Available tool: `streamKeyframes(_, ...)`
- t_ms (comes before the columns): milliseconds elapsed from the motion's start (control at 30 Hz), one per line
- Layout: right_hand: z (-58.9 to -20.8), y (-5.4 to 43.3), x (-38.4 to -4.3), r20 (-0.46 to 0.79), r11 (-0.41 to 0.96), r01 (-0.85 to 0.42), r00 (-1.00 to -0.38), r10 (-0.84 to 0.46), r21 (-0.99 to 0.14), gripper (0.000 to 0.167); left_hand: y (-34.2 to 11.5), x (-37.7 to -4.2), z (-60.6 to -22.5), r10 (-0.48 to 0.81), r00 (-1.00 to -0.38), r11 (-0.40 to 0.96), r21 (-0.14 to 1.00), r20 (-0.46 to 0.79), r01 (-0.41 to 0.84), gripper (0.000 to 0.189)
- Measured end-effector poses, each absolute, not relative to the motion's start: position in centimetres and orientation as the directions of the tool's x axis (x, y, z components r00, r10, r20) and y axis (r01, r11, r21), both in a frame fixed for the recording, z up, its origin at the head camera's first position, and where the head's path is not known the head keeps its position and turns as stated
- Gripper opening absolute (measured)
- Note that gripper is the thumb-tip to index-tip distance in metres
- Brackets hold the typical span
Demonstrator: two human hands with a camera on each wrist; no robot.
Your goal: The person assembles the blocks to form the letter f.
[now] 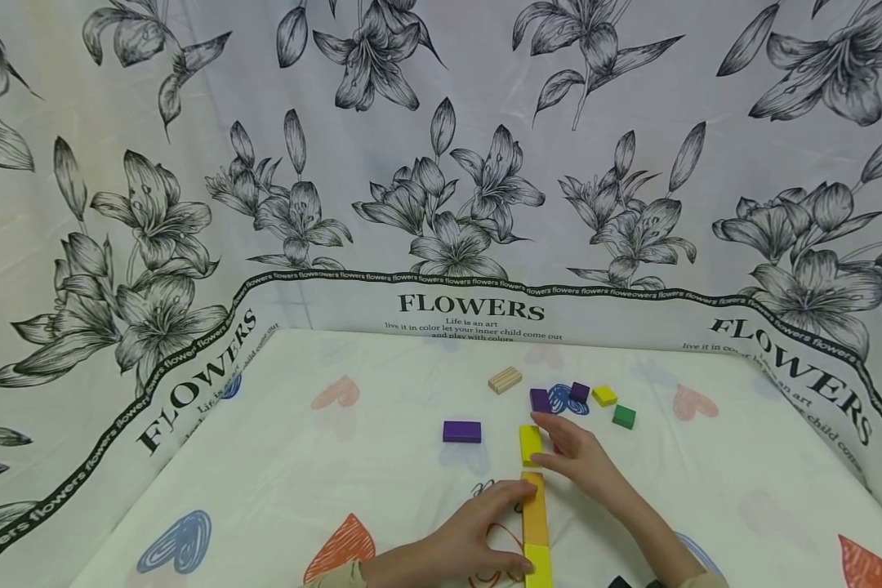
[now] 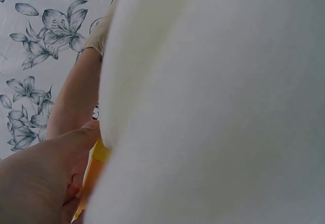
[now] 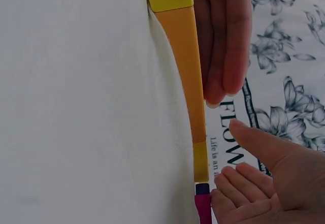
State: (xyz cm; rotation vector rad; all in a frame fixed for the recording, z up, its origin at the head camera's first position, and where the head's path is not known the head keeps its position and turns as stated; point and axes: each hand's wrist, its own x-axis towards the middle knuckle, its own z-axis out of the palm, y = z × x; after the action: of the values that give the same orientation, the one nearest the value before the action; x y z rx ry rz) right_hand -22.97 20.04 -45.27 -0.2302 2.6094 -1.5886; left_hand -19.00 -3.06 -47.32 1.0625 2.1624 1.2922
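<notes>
In the head view, yellow and orange blocks run away from the body in a line. My left hand [image 1: 478, 523] is along the line's left side, index fingertip at the far end of the orange block [image 1: 535, 514], thumb at the near yellow block [image 1: 538, 567]. Its other fingers look straight in the right wrist view. Beside the farther yellow block [image 1: 530, 443], my right hand [image 1: 576, 449] has thumb and index spread near its two ends. The right wrist view shows that thumb apart from the fingers, and a magenta block [image 3: 203, 208] close to the fingertips.
A purple block [image 1: 461, 432] lies left of the line. Farther back are a ridged wooden piece [image 1: 505, 380], another purple block [image 1: 540, 400], a dark purple cube [image 1: 579, 392], a yellow block [image 1: 605, 396] and a green block [image 1: 624, 416]. Flowered cloth [image 1: 448, 204] hangs behind.
</notes>
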Motion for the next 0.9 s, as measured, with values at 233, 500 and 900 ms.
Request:
streamKeyframes(233, -45.4, 20.1, -23.6, 0.022, 0.515, -0.117, -0.982, -0.187, -0.849, 0.063, -3.1, -19.0, -47.3, 0.775, -0.631, 0.284, 0.871, 0.038, 0.402, 0.07)
streamKeyframes(500, -45.4, 20.4, -24.2, 0.04, 0.531, -0.132, -0.983, -0.181, -0.837, 0.063, -3.0, -19.0, -47.3, 0.78, -0.624, 0.275, 0.871, 0.045, 0.407, 0.069)
streamKeyframes(900, -45.1, 20.2, -23.4, -0.004, 0.499, -0.087, -0.984, -0.177, -0.862, 0.064, -3.1, -19.2, -47.4, 0.788, -0.614, 0.275, 0.865, 0.047, 0.419, 0.07)
